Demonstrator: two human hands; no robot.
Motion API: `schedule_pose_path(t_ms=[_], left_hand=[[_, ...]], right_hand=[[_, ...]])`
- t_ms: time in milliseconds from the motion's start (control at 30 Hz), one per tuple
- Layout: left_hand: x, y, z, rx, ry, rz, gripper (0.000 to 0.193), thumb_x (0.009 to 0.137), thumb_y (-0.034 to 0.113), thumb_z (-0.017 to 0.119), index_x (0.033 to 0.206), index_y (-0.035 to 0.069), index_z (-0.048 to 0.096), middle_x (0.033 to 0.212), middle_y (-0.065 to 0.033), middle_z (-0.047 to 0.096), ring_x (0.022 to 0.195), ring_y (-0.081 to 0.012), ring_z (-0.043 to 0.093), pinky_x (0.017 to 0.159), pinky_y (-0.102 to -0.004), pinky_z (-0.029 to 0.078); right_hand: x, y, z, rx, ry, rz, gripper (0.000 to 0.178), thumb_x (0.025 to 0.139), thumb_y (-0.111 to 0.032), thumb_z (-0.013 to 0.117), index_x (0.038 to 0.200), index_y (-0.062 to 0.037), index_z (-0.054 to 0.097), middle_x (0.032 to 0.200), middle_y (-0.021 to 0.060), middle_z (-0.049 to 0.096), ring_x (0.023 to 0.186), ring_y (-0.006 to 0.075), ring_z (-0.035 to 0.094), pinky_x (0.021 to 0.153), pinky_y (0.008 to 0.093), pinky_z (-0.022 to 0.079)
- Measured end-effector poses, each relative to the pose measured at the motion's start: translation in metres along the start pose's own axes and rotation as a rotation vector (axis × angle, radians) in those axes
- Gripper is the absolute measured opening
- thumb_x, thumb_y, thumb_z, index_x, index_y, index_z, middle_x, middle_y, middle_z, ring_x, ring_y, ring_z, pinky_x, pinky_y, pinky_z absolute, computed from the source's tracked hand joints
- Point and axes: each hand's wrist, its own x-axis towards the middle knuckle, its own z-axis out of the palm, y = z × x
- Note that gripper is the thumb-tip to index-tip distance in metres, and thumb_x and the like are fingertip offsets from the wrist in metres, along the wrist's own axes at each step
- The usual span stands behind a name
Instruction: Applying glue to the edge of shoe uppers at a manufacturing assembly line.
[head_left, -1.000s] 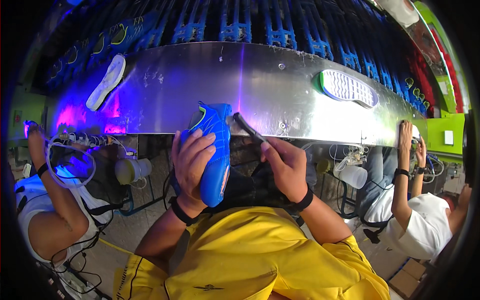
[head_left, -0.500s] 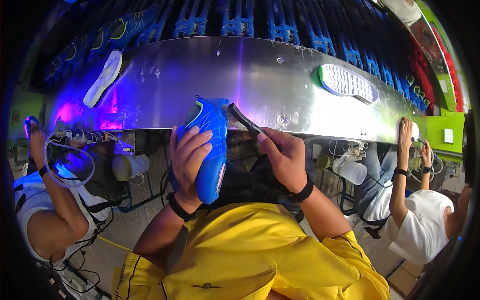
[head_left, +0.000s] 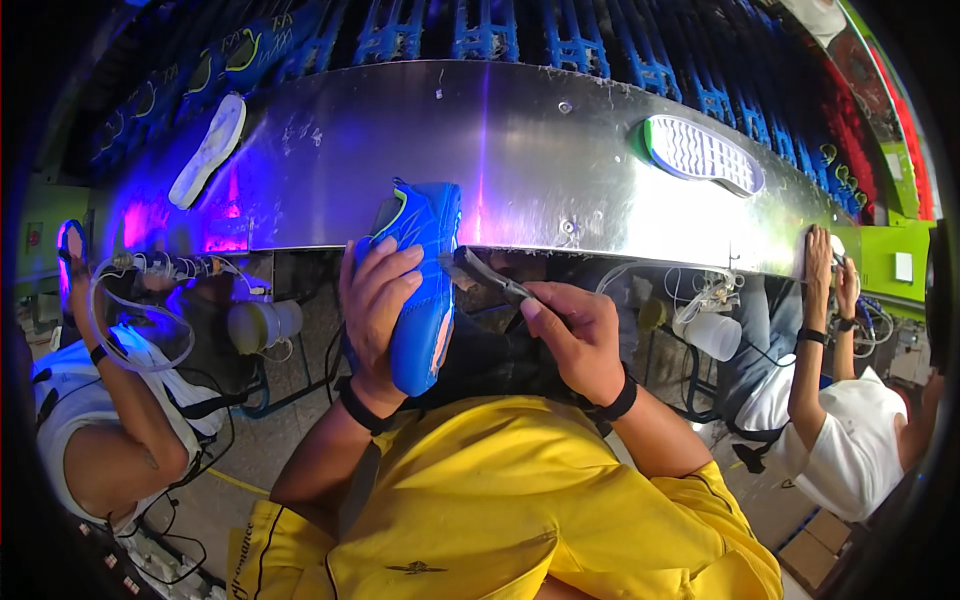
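Note:
A blue shoe upper (head_left: 425, 290) with a lime-edged collar is gripped in my left hand (head_left: 380, 310), its fingers wrapped across the upper. It stands nearly on end, toe toward me and heel toward the metal bench. My right hand (head_left: 578, 335) pinches the dark handle of a brush (head_left: 490, 274). The brush head touches or nearly touches the shoe's right side, around its middle, along the lower edge. A pale pinkish patch shows on the underside near the toe. Bristles are partly hidden against the shoe.
On the metal bench (head_left: 350, 130) lie a white sole (head_left: 208, 150) at left and a white patterned sole (head_left: 703, 155) at right. Blue racks (head_left: 487, 40) line the far side. Co-workers sit left (head_left: 120, 430) and right (head_left: 850, 440). Plastic containers (head_left: 712, 336) hang below the bench edge.
The brush has slid down the shoe's right edge, from near the heel to about the middle. My right hand has come slightly nearer to me. The left hand still holds the shoe.

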Motion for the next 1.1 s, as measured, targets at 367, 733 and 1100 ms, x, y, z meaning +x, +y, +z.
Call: schedule_pose_path(t_ms=[367,733,1100], left_hand=[[0.006,0.006,0.008,-0.025,0.119,-0.039,0.046,0.087,0.017,0.078,0.126,0.009,0.056,0.134,-0.0128,0.067,0.134,-0.0359,0.059,0.122,-0.0637,0.031],[0.035,0.035,0.001,0.023,0.021,-0.094,0.07,0.078,0.008,0.083,0.14,0.004,0.05,0.137,-0.0173,0.063,0.133,-0.0409,0.058,0.122,-0.0617,0.032],[0.05,0.043,0.008,0.065,0.043,-0.117,0.07,0.075,0.008,0.08,0.139,0.005,0.054,0.136,-0.0156,0.063,0.132,-0.039,0.059,0.121,-0.0601,0.032]], right_hand=[[-0.011,-0.018,-0.01,0.079,-0.092,0.129,0.024,0.1,-0.014,0.073,0.112,0.0068,0.075,0.084,0.0164,0.073,0.07,0.0169,0.066,0.065,0.0299,0.049],[-0.03,-0.022,-0.009,0.078,0.028,-0.095,0.021,0.099,-0.01,0.073,0.111,0.007,0.074,0.082,0.014,0.071,0.069,0.017,0.065,0.066,0.0282,0.049],[-0.034,-0.02,-0.015,0.099,0.018,-0.219,0.02,0.097,-0.006,0.071,0.112,0.0066,0.074,0.082,0.0151,0.07,0.068,0.0207,0.063,0.065,0.0294,0.048]])
